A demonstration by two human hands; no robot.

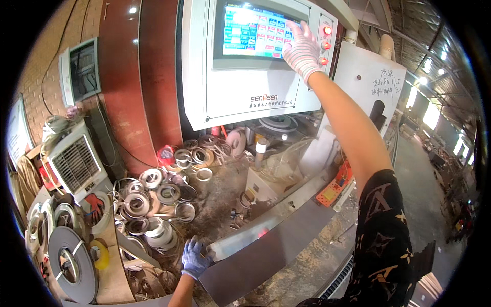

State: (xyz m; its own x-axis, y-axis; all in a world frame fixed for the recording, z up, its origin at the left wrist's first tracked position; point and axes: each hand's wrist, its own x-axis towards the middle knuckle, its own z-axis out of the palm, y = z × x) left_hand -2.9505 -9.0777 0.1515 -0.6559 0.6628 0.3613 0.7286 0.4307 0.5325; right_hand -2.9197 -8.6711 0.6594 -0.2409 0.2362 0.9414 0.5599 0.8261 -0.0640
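Note:
My right hand [303,50], in a white striped glove, is raised to the right side of a lit touchscreen [243,30] on a white control cabinet [240,82]. Its fingers are stretched out, over or against the screen; contact is hard to judge. Low in the view, my left hand [195,260] wears a blue-grey glove with its fingers apart. It is beside the near end of a long dark board [266,256] and a pale machine rail [240,244]. Nothing shows in its grip, though its palm side is hidden.
Many rolls of edge banding [163,194] are heaped on the floor at left. A large grey roll [71,263] and yellow tape [99,255] lie nearer. An air cooler [76,161] stands behind. Red lit buttons [326,46] line the cabinet's right side; an orange panel [333,188] sits below.

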